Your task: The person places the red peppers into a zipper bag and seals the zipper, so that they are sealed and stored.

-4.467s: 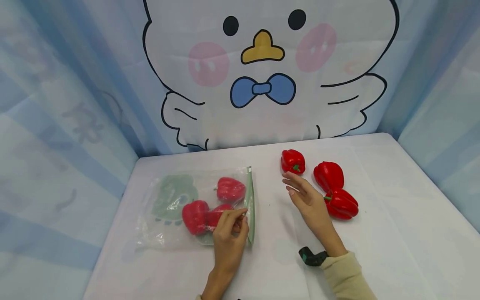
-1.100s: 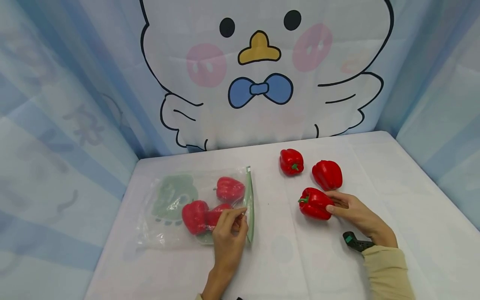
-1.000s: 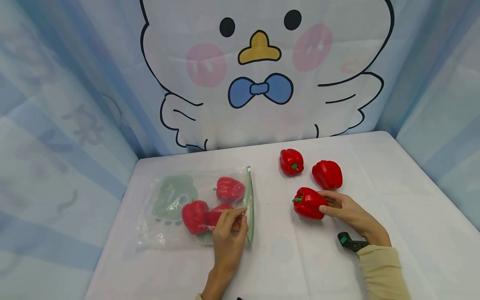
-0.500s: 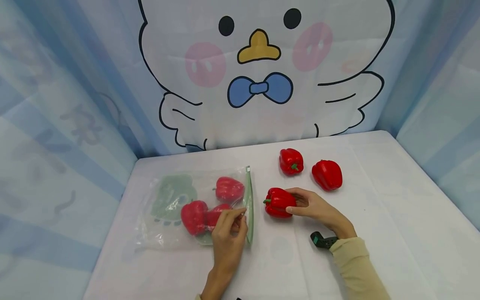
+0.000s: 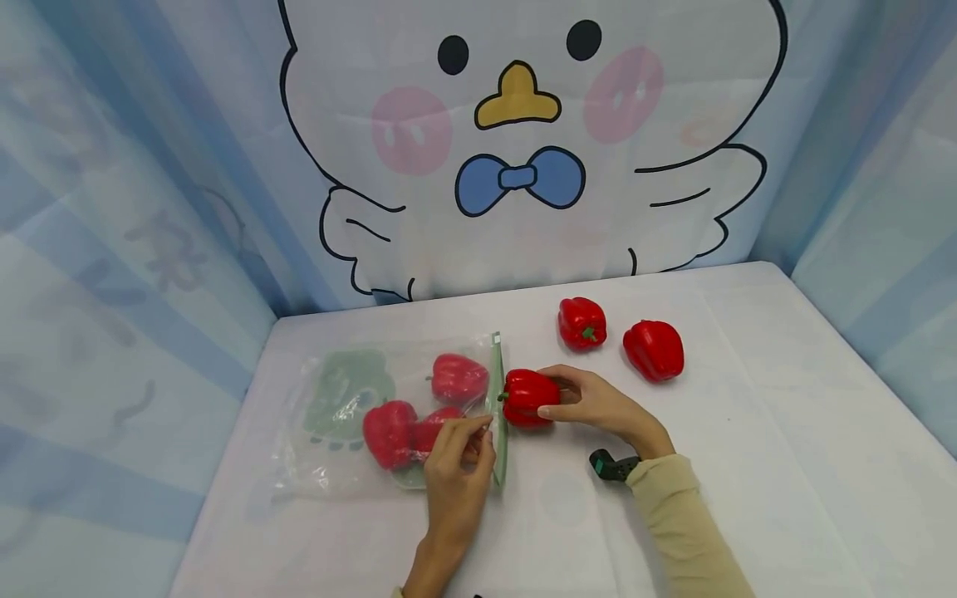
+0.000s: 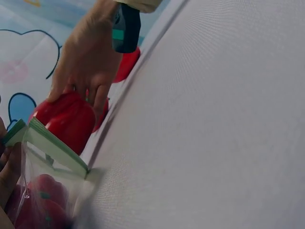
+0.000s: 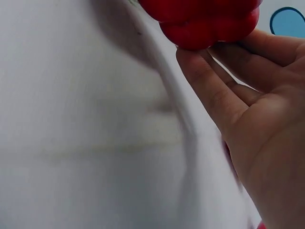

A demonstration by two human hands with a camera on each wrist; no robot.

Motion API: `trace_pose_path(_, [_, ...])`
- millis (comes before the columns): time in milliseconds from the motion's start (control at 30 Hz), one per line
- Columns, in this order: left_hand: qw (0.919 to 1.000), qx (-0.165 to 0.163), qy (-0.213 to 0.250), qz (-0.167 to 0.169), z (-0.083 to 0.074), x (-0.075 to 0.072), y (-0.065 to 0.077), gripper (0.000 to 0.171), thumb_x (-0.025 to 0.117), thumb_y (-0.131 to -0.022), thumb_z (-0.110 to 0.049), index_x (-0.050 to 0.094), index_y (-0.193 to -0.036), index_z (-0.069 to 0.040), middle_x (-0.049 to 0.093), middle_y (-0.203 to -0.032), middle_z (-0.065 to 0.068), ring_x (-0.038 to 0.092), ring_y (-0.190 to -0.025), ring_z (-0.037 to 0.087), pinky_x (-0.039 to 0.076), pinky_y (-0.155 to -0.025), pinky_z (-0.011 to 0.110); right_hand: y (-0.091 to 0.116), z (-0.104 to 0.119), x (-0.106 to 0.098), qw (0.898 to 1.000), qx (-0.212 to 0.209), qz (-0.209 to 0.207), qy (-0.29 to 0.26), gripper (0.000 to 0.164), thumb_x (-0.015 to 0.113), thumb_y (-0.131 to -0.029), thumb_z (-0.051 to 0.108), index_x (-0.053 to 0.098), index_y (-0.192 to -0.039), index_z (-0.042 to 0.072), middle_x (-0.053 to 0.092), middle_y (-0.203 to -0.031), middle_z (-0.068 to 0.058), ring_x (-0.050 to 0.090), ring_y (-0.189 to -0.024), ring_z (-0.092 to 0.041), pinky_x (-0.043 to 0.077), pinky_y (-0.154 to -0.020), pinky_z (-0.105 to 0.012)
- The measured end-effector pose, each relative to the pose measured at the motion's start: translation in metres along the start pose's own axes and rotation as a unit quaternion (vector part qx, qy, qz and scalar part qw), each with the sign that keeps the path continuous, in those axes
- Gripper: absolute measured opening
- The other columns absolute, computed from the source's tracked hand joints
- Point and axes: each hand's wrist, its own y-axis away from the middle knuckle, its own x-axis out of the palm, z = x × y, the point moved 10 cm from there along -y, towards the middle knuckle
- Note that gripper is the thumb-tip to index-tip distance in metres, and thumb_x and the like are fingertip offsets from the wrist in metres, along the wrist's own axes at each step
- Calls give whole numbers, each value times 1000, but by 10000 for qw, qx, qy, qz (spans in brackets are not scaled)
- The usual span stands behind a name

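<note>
A clear zip bag (image 5: 299, 465) with a green print and green zip strip lies on the left, three red bell peppers inside it. My left hand (image 5: 458, 477) pinches the strip at the bag's right side, and in the left wrist view the mouth gapes between two green edges (image 6: 59, 149). My right hand (image 5: 601, 409) holds another red bell pepper (image 5: 531, 400) by its blunt end, thumb on one side and fingers on the other. Its green stem points left, right at the bag's mouth. The right wrist view shows fingertips against the pepper (image 7: 205, 21).
Two more red bell peppers stand toward the back right, one (image 5: 582, 323) with its stem facing forward, the other (image 5: 654, 350) farther right. White cloth covers the table (image 5: 785, 465). A printed curtain (image 5: 523, 241) rises behind the table, with more curtains at both sides.
My right hand gripped the nearest of the loose peppers and brought it leftward across the table to the bag's mouth. The left hand has stayed at the zip strip.
</note>
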Motion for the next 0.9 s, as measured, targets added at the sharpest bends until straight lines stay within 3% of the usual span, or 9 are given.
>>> trace_pose_path(200, [9997,-138,-154,88,3,0,0,31,76,-88,6,75,-114,-10,69,-101,2,65,-84,10,56,-68,12,-11,11,4,9998,-138,16,142,67,80,-90,37,54,-147,15,60,-145,-12,57,-135,-35,55,-108,-51])
trace_pose_path(533, [9996,-177,-127,182,3,4,1,28,76,-90,4,75,-115,-8,70,-102,2,66,-85,11,57,-69,12,-24,12,7,9996,137,132,230,66,79,-90,38,55,-146,14,61,-143,-12,60,-131,-35,53,-109,-53])
trace_pose_path(900, [9998,-88,61,184,2,4,1,28,75,-90,6,74,-114,-8,69,-100,4,66,-83,12,57,-68,12,-32,21,21,9996,-295,-1,-18,64,78,-92,34,54,-147,11,62,-141,-14,61,-127,-32,56,-108,-47])
